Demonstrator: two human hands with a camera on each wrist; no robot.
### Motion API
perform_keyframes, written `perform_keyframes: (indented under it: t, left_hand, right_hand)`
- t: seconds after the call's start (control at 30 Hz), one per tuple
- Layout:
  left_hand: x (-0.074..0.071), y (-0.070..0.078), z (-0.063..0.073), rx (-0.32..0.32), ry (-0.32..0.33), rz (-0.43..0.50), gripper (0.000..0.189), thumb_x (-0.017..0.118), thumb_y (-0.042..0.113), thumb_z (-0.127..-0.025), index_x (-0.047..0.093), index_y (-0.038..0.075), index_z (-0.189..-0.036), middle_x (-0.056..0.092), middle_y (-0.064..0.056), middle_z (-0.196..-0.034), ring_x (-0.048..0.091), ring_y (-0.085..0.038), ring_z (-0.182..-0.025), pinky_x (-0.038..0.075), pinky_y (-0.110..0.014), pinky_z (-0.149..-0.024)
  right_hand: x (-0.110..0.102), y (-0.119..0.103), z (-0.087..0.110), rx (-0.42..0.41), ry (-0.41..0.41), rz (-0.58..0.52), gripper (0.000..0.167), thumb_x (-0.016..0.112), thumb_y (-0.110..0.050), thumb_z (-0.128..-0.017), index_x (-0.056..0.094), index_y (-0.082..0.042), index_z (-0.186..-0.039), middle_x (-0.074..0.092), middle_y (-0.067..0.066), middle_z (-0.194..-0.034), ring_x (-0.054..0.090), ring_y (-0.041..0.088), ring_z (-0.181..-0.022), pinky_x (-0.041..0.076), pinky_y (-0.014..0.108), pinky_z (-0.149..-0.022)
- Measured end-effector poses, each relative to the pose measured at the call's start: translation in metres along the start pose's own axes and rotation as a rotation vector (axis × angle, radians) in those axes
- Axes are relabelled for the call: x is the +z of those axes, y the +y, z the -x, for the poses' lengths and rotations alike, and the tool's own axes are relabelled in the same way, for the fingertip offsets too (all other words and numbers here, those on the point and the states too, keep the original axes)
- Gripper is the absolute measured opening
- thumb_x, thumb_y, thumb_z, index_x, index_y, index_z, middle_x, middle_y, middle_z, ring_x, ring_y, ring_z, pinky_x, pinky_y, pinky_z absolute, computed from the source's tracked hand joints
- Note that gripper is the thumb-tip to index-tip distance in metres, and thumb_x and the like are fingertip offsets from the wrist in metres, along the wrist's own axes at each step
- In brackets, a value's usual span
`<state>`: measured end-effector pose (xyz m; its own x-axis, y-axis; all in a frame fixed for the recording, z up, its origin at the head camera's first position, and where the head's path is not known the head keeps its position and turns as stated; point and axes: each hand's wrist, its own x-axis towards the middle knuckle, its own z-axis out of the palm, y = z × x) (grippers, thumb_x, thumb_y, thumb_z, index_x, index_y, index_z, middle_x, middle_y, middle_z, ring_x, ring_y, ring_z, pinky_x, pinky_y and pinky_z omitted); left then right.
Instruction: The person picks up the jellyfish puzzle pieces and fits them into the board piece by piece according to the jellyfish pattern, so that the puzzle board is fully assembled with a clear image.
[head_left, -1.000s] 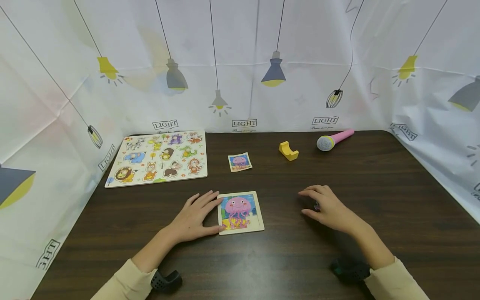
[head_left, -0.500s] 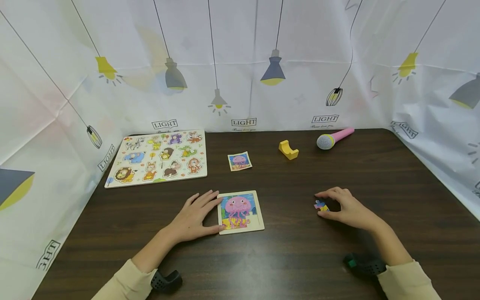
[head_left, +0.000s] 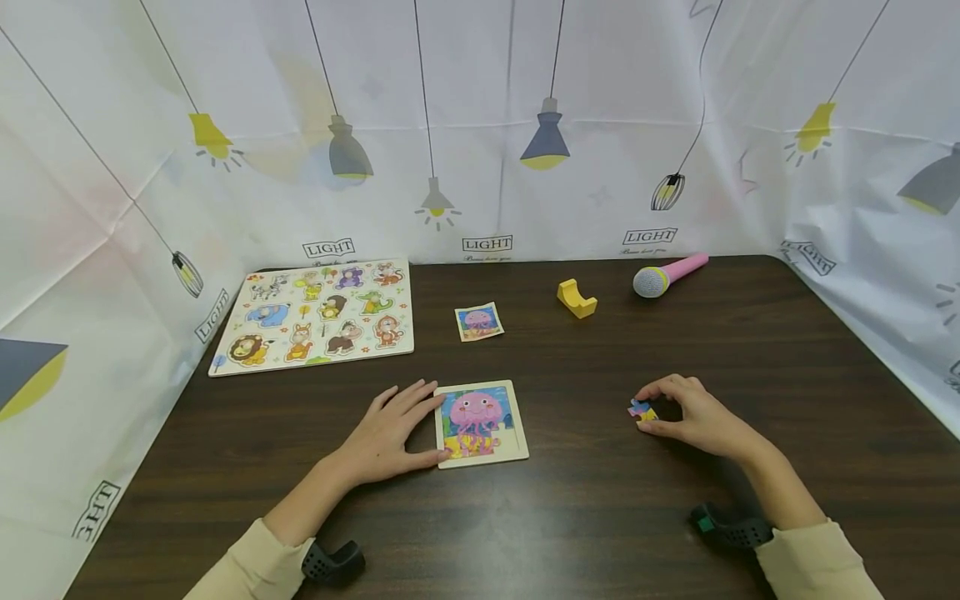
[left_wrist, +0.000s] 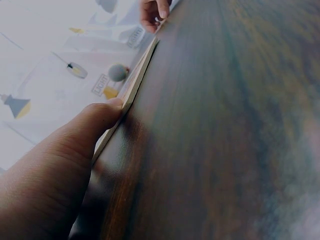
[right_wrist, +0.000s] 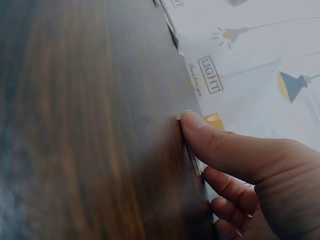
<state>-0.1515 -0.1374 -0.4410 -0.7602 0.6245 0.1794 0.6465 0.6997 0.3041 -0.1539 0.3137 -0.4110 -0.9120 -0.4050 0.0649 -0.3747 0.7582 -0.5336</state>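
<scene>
A square wooden jigsaw puzzle point(head_left: 477, 412) with a pink jellyfish lies mid-table; its lower right corner shows bare wood. My left hand point(head_left: 395, 433) rests at its left side with fingers extended, thumb on the edge near the bottom left corner. In the left wrist view that thumb presses on the rim of the puzzle board point(left_wrist: 137, 82). To the right, my right hand point(head_left: 693, 417) pinches a small blue, pink and yellow puzzle piece point(head_left: 642, 410) between thumb and fingers. The right wrist view shows the puzzle piece point(right_wrist: 192, 155) edge-on, low over the table.
Behind the puzzle lies a small jellyfish picture card point(head_left: 479, 322). An animal puzzle board point(head_left: 318, 317) is at the back left. A yellow curved block point(head_left: 577, 299) and a pink toy microphone point(head_left: 667, 276) sit at the back right, before a lamp-print cloth point(head_left: 592, 192).
My right hand has moved right and slightly down, and the puzzle piece in its fingers has come into clearer view. My left hand and the jellyfish puzzle stay in place.
</scene>
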Motion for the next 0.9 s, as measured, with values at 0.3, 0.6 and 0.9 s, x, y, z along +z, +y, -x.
perform_keyframes:
  t: [0.3, 0.6, 0.9]
  left_hand:
    - [0.0006, -0.0009, 0.0010, -0.007, -0.003, 0.003, 0.082, 0.044, 0.070, -0.080, 0.033, 0.018, -0.144, 0.025, -0.001, -0.149, 0.018, -0.018, -0.137, 0.014, -0.049, -0.106]
    - [0.0005, -0.0007, 0.0008, -0.001, -0.002, -0.002, 0.081, 0.045, 0.069, -0.081, 0.033, 0.018, -0.144, 0.025, -0.002, -0.149, 0.018, -0.019, -0.137, 0.014, -0.049, -0.106]
    - [-0.0007, 0.0007, 0.0000, -0.007, -0.011, 0.008, 0.081, 0.046, 0.068, -0.081, 0.033, 0.017, -0.144, 0.025, -0.003, -0.149, 0.018, -0.018, -0.137, 0.013, -0.049, -0.106]
  right_hand:
    - [0.0016, -0.0033, 0.0012, -0.013, 0.019, 0.000, 0.034, 0.074, -0.029, -0.077, 0.059, -0.012, -0.102, 0.054, 0.003, -0.100, 0.037, 0.023, -0.094, 0.034, 0.041, -0.076]
    - [0.0033, -0.0056, -0.0005, -0.029, 0.025, -0.035, 0.034, 0.074, -0.026, -0.077, 0.056, -0.010, -0.101, 0.056, -0.001, -0.097, 0.041, 0.019, -0.092, 0.036, 0.035, -0.078]
    - [0.0059, -0.0077, -0.0017, -0.017, 0.023, -0.048, 0.036, 0.073, -0.027, -0.078, 0.049, -0.013, -0.102, 0.052, -0.001, -0.091, 0.047, 0.016, -0.085, 0.041, 0.032, -0.073]
